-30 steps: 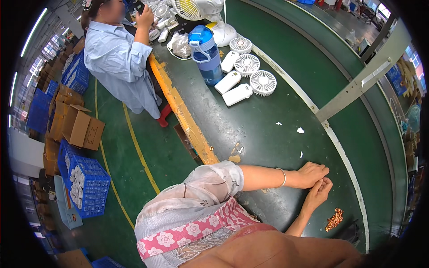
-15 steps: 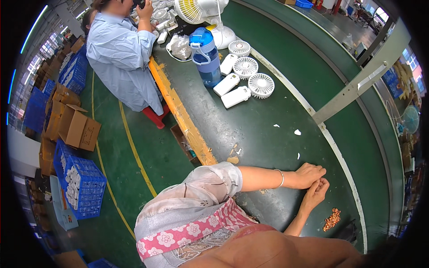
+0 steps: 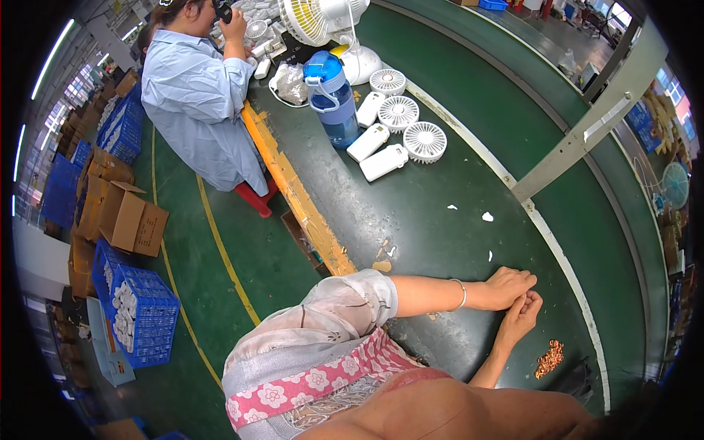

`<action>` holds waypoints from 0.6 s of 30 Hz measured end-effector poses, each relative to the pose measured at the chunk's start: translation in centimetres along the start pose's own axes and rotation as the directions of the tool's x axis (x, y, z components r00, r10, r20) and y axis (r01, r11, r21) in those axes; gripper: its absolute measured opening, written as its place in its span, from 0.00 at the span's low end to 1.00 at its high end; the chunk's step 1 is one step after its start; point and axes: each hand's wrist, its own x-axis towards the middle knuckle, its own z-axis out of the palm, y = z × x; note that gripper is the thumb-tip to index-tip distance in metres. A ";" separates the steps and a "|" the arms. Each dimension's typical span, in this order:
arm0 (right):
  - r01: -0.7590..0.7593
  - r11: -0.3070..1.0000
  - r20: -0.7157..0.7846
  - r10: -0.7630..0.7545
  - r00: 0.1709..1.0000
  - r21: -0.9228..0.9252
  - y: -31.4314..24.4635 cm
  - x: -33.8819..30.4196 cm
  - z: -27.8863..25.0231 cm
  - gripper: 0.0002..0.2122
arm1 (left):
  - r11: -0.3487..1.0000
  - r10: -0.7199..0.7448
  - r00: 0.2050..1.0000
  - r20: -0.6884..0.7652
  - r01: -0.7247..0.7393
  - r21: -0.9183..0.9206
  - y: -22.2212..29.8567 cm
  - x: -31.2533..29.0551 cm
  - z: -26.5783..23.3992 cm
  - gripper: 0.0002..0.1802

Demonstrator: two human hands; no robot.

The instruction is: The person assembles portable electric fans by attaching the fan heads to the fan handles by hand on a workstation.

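My left hand (image 3: pixel 507 288), with a bracelet at its wrist, rests over the dark green bench top (image 3: pixel 433 242). My right hand (image 3: pixel 523 311) meets it from below, the fingertips of both hands close together. Both sets of fingers are curled in. Whatever they may hold is too small or hidden to name. Beside my right hand lies a small pile of copper-coloured pieces (image 3: pixel 549 359). Small white scraps (image 3: pixel 488 217) lie on the bench beyond my hands.
Farther up the bench are white handheld fans (image 3: pixel 424 142), a blue water bottle (image 3: pixel 336 103) and a larger desk fan (image 3: pixel 312 18). A metal post (image 3: pixel 579 143) rises at the right edge. At left, another person (image 3: pixel 194 103) sits near cartons and blue crates (image 3: pixel 155 319).
My hands stay together in nearly the same place. The whole view has shifted slightly; the person at left still holds a dark object up.
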 end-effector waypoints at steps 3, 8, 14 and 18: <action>-0.004 1.000 0.004 0.004 1.000 0.000 0.1 0.1 0.0 0.06 | 1.000 -0.026 0.999 0.019 0.026 -0.010 -0.1 0.0 0.1 0.11; -0.001 1.000 0.000 0.001 1.000 0.013 0.1 0.0 0.2 0.07 | 1.000 0.010 1.000 -0.018 -0.010 0.018 -0.2 0.0 0.2 0.11; -0.055 0.999 0.025 0.055 0.998 0.001 -0.3 0.1 -0.1 0.07 | 0.999 -0.007 1.000 0.011 0.007 -0.032 -0.1 0.0 0.0 0.11; -0.057 0.998 0.025 0.057 0.998 0.010 -0.3 0.0 0.0 0.07 | 1.000 0.002 1.000 0.001 -0.002 -0.030 -0.1 -0.1 0.0 0.11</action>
